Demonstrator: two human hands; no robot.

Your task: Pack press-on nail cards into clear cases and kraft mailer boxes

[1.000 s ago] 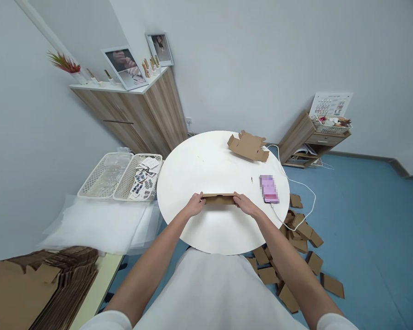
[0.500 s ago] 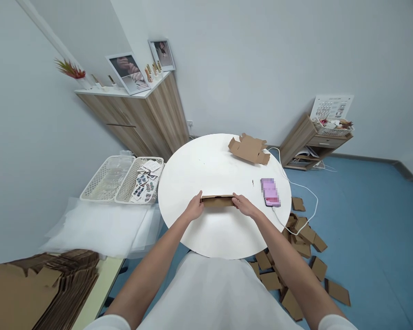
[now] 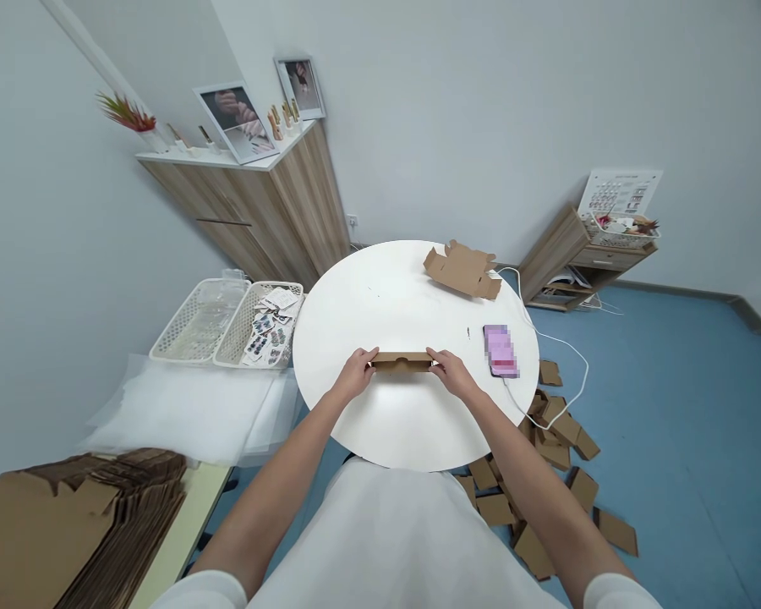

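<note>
A small brown cardboard box (image 3: 402, 364) is held at its two ends above the near half of the round white table (image 3: 348, 296). A front flap with a notch in its upper middle faces me. My left hand (image 3: 356, 372) grips the left end, and my right hand (image 3: 449, 370) grips the right end, thumbs and fingers closed at the corners. The inside of the box is hidden. Farther back on the table lies an unfolded cardboard blank (image 3: 462, 271). To the right rests a phone (image 3: 500, 350) with a pixelated screen, on a white cable (image 3: 569, 345).
Folded cardboard boxes (image 3: 561, 423) lie heaped on the blue floor at right. On my left are a stack of flat cardboard (image 3: 51, 533), translucent sheets (image 3: 183, 410) and two white baskets (image 3: 219, 359). A wooden cabinet (image 3: 272, 211) and a small shelf unit (image 3: 555, 258) stand behind.
The box's top edge has turned toward me, and its notched front flap now shows where a dark opening was. Both hands still hold the ends. The view has shifted slightly.
</note>
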